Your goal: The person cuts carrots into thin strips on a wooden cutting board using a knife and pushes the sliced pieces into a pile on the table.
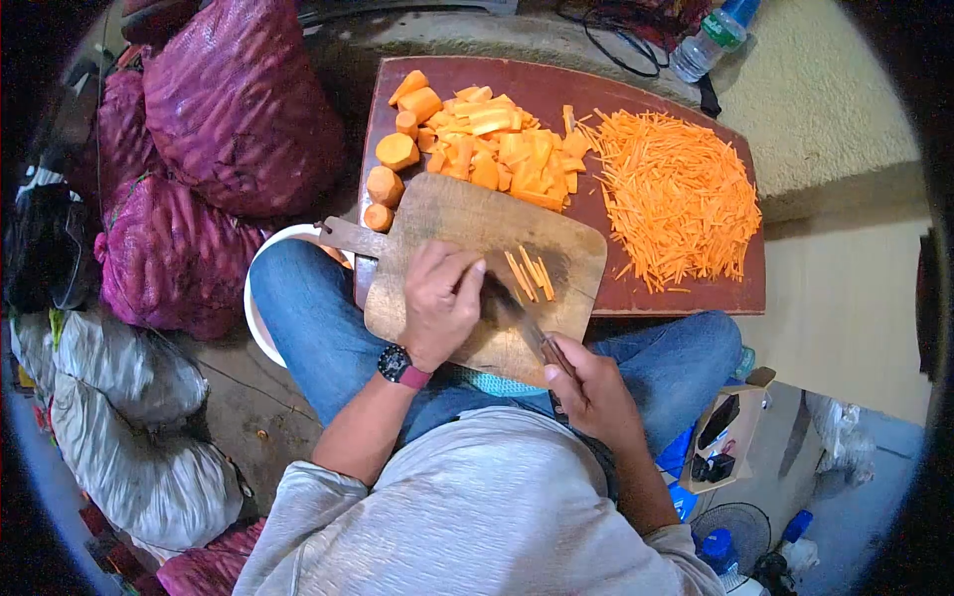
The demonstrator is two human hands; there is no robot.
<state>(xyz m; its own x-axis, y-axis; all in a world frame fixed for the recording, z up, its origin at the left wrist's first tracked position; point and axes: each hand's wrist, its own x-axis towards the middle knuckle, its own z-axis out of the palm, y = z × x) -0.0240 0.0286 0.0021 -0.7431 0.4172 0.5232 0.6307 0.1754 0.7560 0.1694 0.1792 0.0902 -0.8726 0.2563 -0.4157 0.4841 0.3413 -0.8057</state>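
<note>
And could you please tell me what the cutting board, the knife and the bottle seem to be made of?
Cutting board: apparently wood, worn and matte, going by its tan, streaked surface with dark stains.
Knife: probably a metal blade, grey with a slight sheen; the right hand partly hides its handle, whose material is unclear.
Bottle: likely plastic, clear and glossy, being see-through.

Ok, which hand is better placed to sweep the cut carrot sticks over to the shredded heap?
Likely the right hand: it grips the knife, which reaches up beside the carrot sticks, and it sits nearer the shredded heap. The left hand is across the knife from them.
</note>
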